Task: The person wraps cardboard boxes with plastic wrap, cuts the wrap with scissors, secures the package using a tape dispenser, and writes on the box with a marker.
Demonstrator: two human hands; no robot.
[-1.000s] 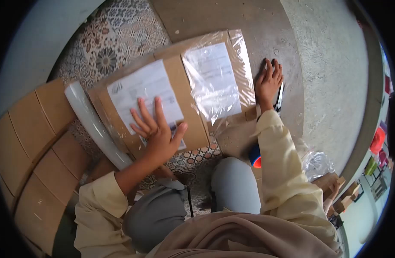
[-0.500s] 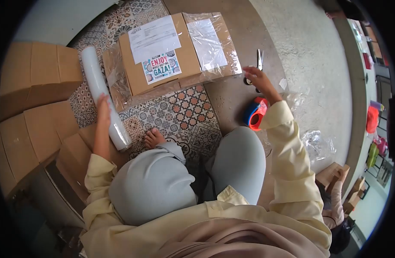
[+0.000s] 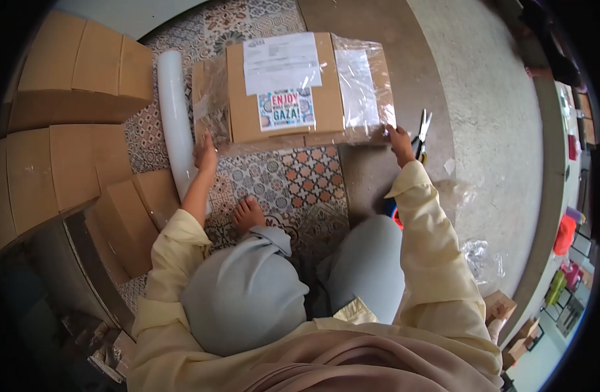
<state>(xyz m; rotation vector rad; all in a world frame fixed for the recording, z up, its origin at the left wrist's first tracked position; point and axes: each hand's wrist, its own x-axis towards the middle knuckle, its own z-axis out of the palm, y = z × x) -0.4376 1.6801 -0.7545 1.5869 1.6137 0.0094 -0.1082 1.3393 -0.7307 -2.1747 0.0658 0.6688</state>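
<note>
A cardboard box (image 3: 326,78) wrapped in clear plastic film (image 3: 211,88) lies in front of me. On top are printed paper sheets (image 3: 283,59) and a colourful label (image 3: 287,109) reading "ENJOY" and "GAZA!". My left hand (image 3: 206,153) is closed at the box's near left corner, its fingertips partly hidden. At the near right corner, my right hand (image 3: 400,145) has its fingers bent round the film-covered edge. A long white roll of wrap (image 3: 172,111) lies left of the box, beside my left hand. Scissors (image 3: 422,130) lie just right of my right hand.
Brown cartons (image 3: 84,157) are stacked along the left. A red and blue tape dispenser (image 3: 396,214) is mostly hidden by my knee and right sleeve. Crumpled clear plastic (image 3: 479,258) lies on the floor at right. Patterned mats (image 3: 313,176) lie under the box. Another person's hand (image 3: 540,72) shows at upper right.
My left hand has left the white roll and moved to the box's near left corner. My right hand has come from beside the scissors to the near right corner. The view has turned.
</note>
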